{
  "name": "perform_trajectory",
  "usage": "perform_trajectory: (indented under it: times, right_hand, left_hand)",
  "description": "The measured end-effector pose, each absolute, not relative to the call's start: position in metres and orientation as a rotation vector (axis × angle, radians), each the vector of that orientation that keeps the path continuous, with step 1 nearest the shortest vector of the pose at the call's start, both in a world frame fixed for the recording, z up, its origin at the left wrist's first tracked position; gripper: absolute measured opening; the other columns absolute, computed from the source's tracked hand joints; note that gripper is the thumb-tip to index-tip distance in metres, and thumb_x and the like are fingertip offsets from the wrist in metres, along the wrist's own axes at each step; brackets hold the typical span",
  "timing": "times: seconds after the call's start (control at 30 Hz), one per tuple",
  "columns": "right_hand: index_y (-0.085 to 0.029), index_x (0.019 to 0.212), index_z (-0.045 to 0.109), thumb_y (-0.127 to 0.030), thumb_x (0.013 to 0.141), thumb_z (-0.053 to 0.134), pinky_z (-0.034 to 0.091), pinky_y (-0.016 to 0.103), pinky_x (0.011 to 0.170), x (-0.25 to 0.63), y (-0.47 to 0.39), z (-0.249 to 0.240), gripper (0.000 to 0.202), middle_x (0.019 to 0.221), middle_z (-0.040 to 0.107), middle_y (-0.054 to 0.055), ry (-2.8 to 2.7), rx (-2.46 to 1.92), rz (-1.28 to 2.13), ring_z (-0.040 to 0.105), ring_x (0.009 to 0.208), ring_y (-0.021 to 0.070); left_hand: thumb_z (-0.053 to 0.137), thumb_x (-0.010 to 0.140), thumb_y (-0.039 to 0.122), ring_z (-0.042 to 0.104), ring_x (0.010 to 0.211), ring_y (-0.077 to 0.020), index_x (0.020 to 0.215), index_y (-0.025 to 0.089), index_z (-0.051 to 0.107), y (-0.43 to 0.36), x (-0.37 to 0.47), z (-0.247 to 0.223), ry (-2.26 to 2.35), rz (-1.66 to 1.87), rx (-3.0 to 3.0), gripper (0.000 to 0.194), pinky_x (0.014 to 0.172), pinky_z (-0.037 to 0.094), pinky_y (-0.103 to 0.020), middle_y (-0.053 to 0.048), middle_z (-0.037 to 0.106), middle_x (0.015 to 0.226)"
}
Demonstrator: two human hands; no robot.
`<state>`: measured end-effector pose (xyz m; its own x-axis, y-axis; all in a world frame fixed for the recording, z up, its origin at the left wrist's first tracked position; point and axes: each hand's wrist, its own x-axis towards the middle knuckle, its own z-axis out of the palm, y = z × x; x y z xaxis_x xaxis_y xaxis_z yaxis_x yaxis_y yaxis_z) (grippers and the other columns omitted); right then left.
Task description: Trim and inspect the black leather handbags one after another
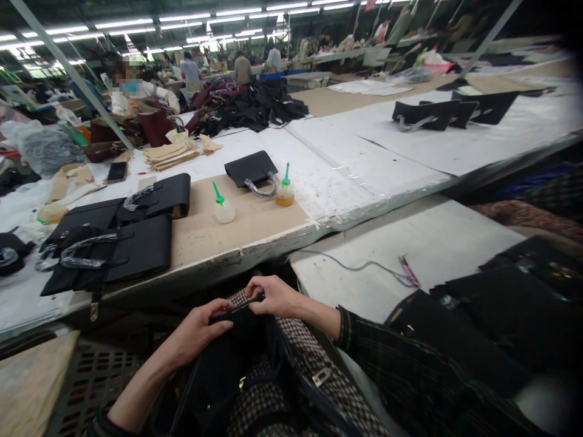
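Note:
A black bag point(214, 370) with small metal fittings lies across my lap, over a checked cloth point(259, 397). My right hand point(273, 295) pinches the far edge of the bag between thumb and bent fingers. Beside it, my left hand point(200, 331) grips the same edge, its thumb on the near side. The edge between the two hands is dark, and its details are too small to make out. A metal clasp plate point(321, 377) shows on the right of my lap.
Black handbags point(141, 249) with wrapped handles lie on the table ahead, near two glue bottles point(224, 209) with green nozzles. To my right, a side table point(364, 273) bears pink-handled snips point(410, 271) and black bag pieces point(501, 309). A masked person point(136, 91) works across the table.

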<state>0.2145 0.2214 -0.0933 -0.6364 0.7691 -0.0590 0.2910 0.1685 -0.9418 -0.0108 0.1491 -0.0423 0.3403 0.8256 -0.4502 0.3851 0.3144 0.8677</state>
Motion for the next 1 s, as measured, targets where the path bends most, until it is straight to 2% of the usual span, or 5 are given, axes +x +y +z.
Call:
perform_trajectory:
  times: [0.4,0.67,0.8,0.9,1.0]
  right_hand:
    - [-0.016,0.089,0.068,-0.014,0.064,0.071,0.043,0.020,0.059,0.216,0.223,-0.094,0.026,0.076,0.069,-0.001,-1.889,-1.012,1.641,0.060,0.068,0.0129]
    - [-0.016,0.095,0.075,-0.037,0.085,0.064,0.046,0.023,0.072,0.225,0.233,-0.093,0.026,0.085,0.072,0.000,-1.974,-0.739,1.848,0.063,0.079,0.0151]
    - [-0.018,0.100,0.076,-0.041,0.078,0.073,0.046,0.023,0.077,0.216,0.240,-0.085,0.032,0.090,0.074,-0.001,-2.168,-0.666,1.804,0.064,0.085,0.0175]
    - [-0.019,0.095,0.077,-0.034,0.075,0.076,0.046,0.022,0.070,0.205,0.243,-0.079,0.026,0.083,0.075,-0.001,-2.329,-0.752,1.660,0.065,0.079,0.0167]
    - [-0.021,0.095,0.078,-0.032,0.077,0.073,0.046,0.022,0.070,0.197,0.242,-0.076,0.022,0.083,0.076,0.000,-2.421,-0.824,1.528,0.066,0.078,0.0171]
  left_hand:
    - [0.061,0.083,0.037,0.064,0.085,-0.0244,0.095,0.021,0.076,0.156,0.011,-0.044,1.522,0.393,1.517,0.025,0.075,0.041,-0.028,-0.001,0.074,0.089]
    - [0.068,0.073,0.040,0.056,0.062,-0.0169,0.082,0.013,0.074,0.159,0.011,-0.047,1.467,0.426,1.188,0.029,0.060,0.038,-0.026,0.000,0.065,0.066]
    - [0.070,0.072,0.042,0.053,0.063,-0.0156,0.076,0.013,0.072,0.162,0.012,-0.040,1.448,0.430,1.200,0.029,0.060,0.037,-0.026,0.001,0.062,0.063]
    - [0.071,0.074,0.040,0.057,0.070,-0.0171,0.082,0.013,0.071,0.156,0.007,-0.034,1.433,0.432,1.237,0.029,0.065,0.040,-0.026,0.000,0.066,0.072]
    - [0.074,0.072,0.031,0.064,0.089,-0.0231,0.107,0.015,0.068,0.139,-0.005,-0.024,1.315,0.406,1.165,0.038,0.077,0.047,-0.029,-0.004,0.072,0.095]
